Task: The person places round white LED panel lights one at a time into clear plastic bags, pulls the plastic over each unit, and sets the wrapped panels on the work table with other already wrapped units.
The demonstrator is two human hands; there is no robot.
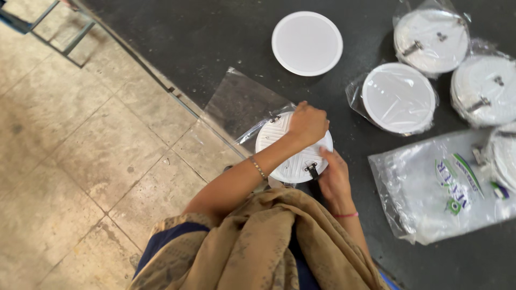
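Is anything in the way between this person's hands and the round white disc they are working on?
Nothing visible. The left hand rests right on top of the round white disc, and the right hand touches its edge by a metal clip. A clear plastic bag lies beside and partly beneath it.

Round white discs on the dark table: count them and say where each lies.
6: one under both hands, one bare at top centre, three bagged at upper right, one cut off at the right edge. More may be hidden.

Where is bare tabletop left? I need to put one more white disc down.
Bare dark table lies left of the unwrapped disc, and between it and the hands. The right side is crowded with bagged discs and a plastic packet.
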